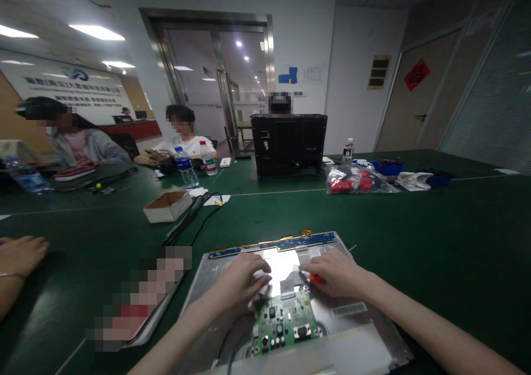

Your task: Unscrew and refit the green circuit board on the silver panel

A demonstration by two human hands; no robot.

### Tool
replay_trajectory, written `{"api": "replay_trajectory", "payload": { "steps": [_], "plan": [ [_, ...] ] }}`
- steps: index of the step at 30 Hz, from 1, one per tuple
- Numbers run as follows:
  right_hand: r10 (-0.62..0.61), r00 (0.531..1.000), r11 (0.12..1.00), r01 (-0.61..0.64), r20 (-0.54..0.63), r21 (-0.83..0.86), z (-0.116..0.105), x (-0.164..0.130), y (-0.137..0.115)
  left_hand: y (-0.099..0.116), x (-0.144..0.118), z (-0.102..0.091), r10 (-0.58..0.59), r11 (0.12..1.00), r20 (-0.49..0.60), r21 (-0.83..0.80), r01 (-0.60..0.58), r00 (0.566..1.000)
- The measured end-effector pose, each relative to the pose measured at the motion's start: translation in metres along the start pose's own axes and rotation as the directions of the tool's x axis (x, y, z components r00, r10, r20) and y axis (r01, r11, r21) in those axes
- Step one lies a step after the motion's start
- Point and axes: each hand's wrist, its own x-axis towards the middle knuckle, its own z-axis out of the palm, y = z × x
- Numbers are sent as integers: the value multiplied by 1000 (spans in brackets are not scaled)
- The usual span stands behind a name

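While L hand presses ribbon cable, R hand grip clamps red tool.

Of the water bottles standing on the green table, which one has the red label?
The bottle with the red label stands beside the person in white, just right of the blue-labelled bottle; the far bottle has none.

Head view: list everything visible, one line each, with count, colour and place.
metal panel: one, silver, near table edge, under both hands
circuit board: one, green, on the panel
blue strip: one, along the panel's far edge
table: one, dark green
cardboard box: one, white and brown, left of centre
water bottles: at least three, clear, far side
black case: one, upright, centre far
plastic bag: one, clear with red parts, right of the case
seated people: three, far side
left hand: on the panel
right hand: on the panel, a small red item beneath
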Motion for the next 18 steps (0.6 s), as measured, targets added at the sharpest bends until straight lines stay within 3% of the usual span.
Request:
{"api": "replay_trajectory", "payload": {
  "steps": [6, 8, 14, 18],
  "plan": [
    [-91, 993, 985, 100, 73, -140, 0, 15, 2, 14, -39, -3, 48, 996, 11, -81, -47, 999],
    [-98, 993, 991, 104, 73, -86, -4, 15, 1, 15, -54, -6, 62, 995, 20, -86, -60, 998],
    [-141, 989, 962, 127, 39, 240, -19, -2, -19, 11, -102, -16, 2, 1000, -93, -16, -4, 996],
    [-127, 989, 947, 99, 75, 305, -19, -22, -33, 7, -130, -7, -54, 998, -101, 15, 55, 993]
  ]
}}
